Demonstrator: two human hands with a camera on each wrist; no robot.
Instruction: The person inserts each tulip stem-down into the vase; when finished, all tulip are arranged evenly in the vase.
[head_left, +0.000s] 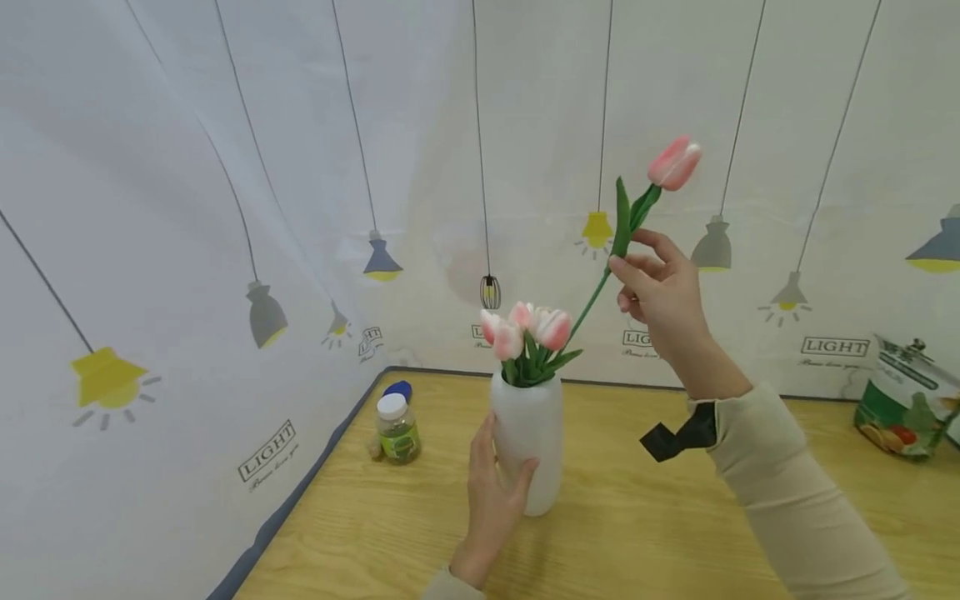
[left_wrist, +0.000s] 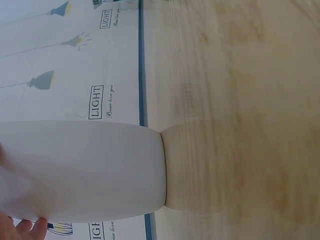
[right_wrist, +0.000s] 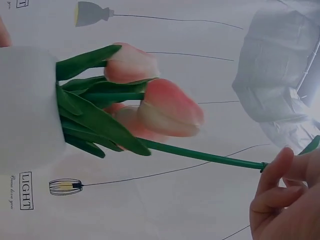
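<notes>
A white vase stands upright on the wooden table, holding several pink-and-white tulips with green leaves. My left hand grips its lower side, fingers on the left and thumb across the front; in the left wrist view only fingertips show at the vase's edge. My right hand pinches a single tulip by its stem, just below the leaves. That flower is raised to the upper right, and its slanting stem runs down among the bunch at the vase's mouth. The stem's lower end is hidden.
Left of the vase is a jar with a white lid, and a blue object lies behind it. A green-and-white food bag stands at the far right. A backdrop printed with lamps rises behind the table.
</notes>
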